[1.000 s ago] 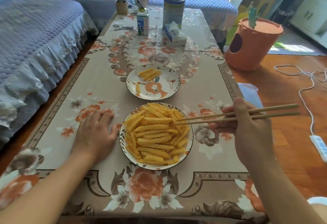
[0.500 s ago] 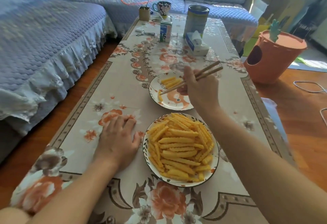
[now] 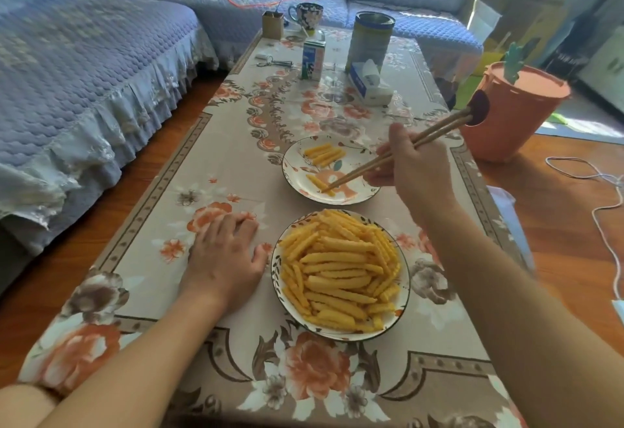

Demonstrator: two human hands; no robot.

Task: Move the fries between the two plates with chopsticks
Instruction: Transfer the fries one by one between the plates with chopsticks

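The right hand (image 3: 413, 166) is held above the right edge of the far plate (image 3: 366, 191), fingers curled round the chopsticks (image 3: 381, 159), which are pinched together. Their tips are lowered onto a fry (image 3: 320, 183) lying on that plate; whether it is gripped cannot be told. A few more fries (image 3: 324, 154) lie at the plate's far side. The near plate (image 3: 278, 258) is heaped with fries (image 3: 341, 269). The left hand (image 3: 224, 255) is laid flat, fingers spread, on the tablecloth (image 3: 219, 164) just beside the near plate. Against half a second earlier, the chopstick tips are seen lower on the plate; the left hand is unchanged.
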